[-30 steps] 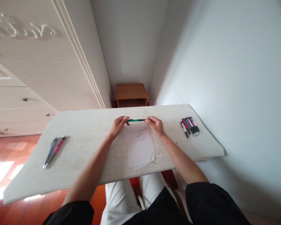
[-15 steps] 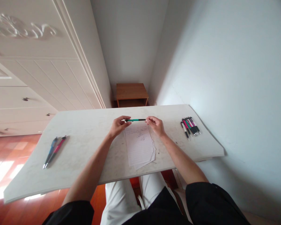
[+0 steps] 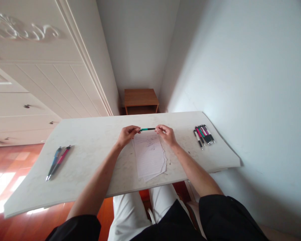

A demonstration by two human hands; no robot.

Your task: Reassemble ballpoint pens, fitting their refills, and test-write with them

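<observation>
A green and black pen [image 3: 147, 129] is held level between my two hands, above the top edge of the paper. My left hand [image 3: 127, 135] is closed on its green end, and the fingers cover that end. At the black end, my right hand [image 3: 167, 134] pinches the tip, which is hidden by the fingers. Below the pen lie lined sheets of paper [image 3: 150, 157] with scribbled writing near the top and a torn right edge.
On the left of the white table [image 3: 90, 140] lie a blue pen [image 3: 54, 162] and a pink pen [image 3: 62, 158], side by side. Several pens [image 3: 203, 134] sit grouped at the right. Beyond the far edge stands a wooden stand [image 3: 141, 97], with a white cabinet [image 3: 65, 80] to the left.
My left fingers have closed further over the green end of the pen, so less of it shows. My right hand has barely moved.
</observation>
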